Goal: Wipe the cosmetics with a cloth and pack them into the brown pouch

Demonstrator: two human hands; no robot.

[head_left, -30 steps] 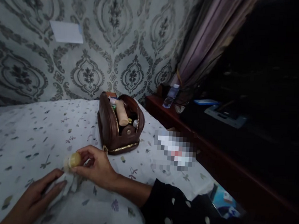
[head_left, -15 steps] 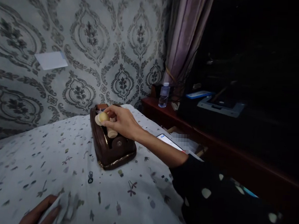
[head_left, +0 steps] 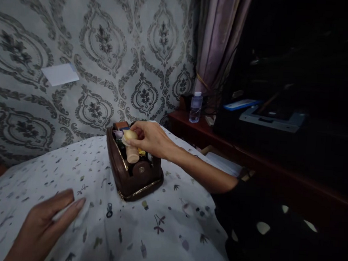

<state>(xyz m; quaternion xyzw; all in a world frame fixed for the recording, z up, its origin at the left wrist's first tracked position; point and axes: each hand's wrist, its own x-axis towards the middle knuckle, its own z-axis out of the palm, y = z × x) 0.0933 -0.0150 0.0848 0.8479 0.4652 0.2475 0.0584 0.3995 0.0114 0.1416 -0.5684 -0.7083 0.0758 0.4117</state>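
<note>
On the bed stands a dark brown zippered bag [head_left: 140, 184], its top unzipped and small items showing inside. Over its opening, my right hand [head_left: 152, 139] pinches a small round thing with a yellowish top [head_left: 130, 135] and a pale rim; its exact kind is unclear. Just below it, a beige cylinder [head_left: 133, 155] like a small cosmetic bottle shows at the bag's mouth. My left hand [head_left: 44, 221] is low at the left, above the bedsheet, apart from the bag. Its fingers are curled towards the thumb, and something whitish between them is too blurred to name.
The patterned bedsheet [head_left: 89, 236] spreads under the bag, against a papered wall [head_left: 107, 54]. A clear water bottle [head_left: 195, 108] stands on the dark red cabinet [head_left: 177, 119] by a curtain. Below it, a drawer [head_left: 223, 164] juts out beside the bed. A large dark screen [head_left: 300, 67] is at right.
My right hand has shifted slightly right over the bag, still pinching the round thing. More of the beige cylinder shows. My left hand has risen further into view. The phone is no longer visible.
</note>
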